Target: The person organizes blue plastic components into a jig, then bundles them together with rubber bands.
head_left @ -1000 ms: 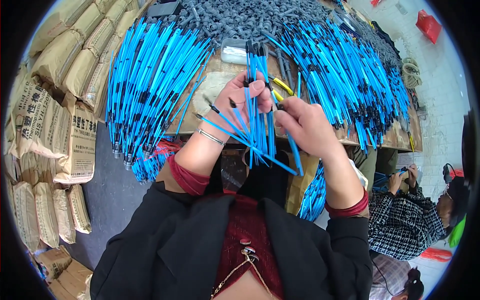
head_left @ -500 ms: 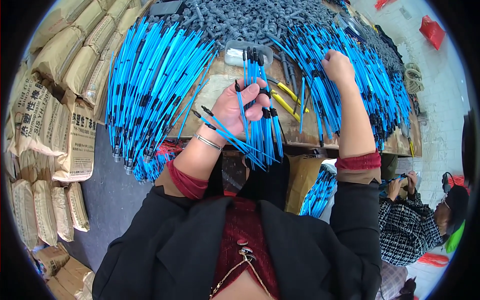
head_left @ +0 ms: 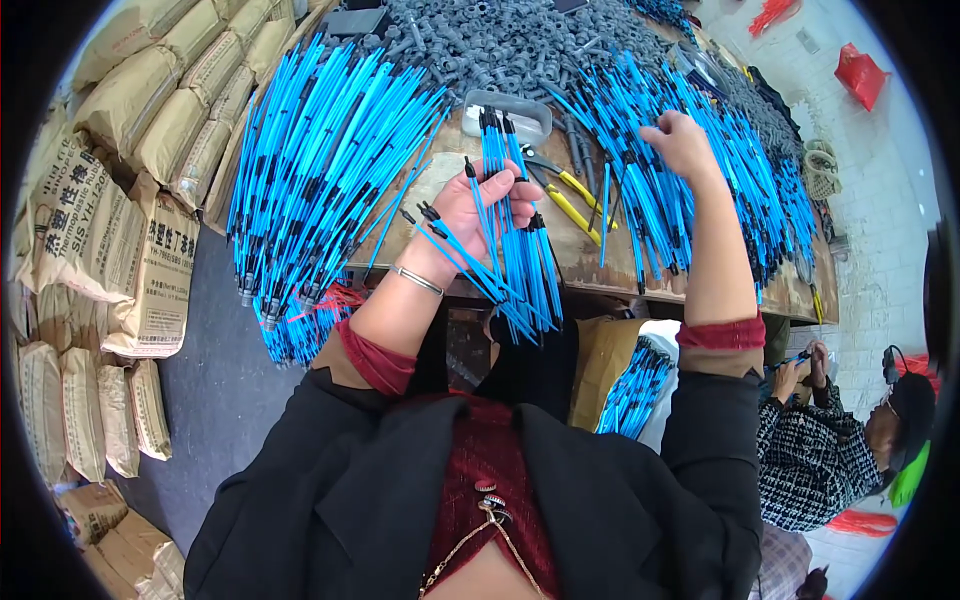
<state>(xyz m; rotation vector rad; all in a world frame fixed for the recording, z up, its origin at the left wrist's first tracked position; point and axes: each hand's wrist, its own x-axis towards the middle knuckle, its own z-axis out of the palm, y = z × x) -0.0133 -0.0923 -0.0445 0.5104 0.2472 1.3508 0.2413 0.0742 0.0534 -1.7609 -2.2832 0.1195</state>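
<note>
My left hand (head_left: 482, 208) is closed round a bundle of thin blue tubes (head_left: 515, 255) with black fittings, held over the table's near edge. A few tubes in it splay out toward the left, past the wrist. My right hand (head_left: 685, 147) is over the right-hand pile of blue tubes (head_left: 735, 190), fingers curled and thumb toward the left. Whatever its fingers may grip is too small to make out. Between the hands lie yellow-handled pliers (head_left: 575, 205). Behind the bundle is a clear plastic box (head_left: 520, 118) with white contents.
Another pile of blue tubes (head_left: 320, 170) overhangs the table's left side. Grey plastic fittings (head_left: 490, 45) are heaped at the back. Below the table stands an open sack (head_left: 600, 365) of blue tubes. Paper sacks (head_left: 95, 240) are stacked left; a co-worker (head_left: 825, 450) sits right.
The view has shifted slightly, so the piles appear farther right. My right hand stays over the right-hand pile, its thumb now showing more. My left hand still holds the bundle.
</note>
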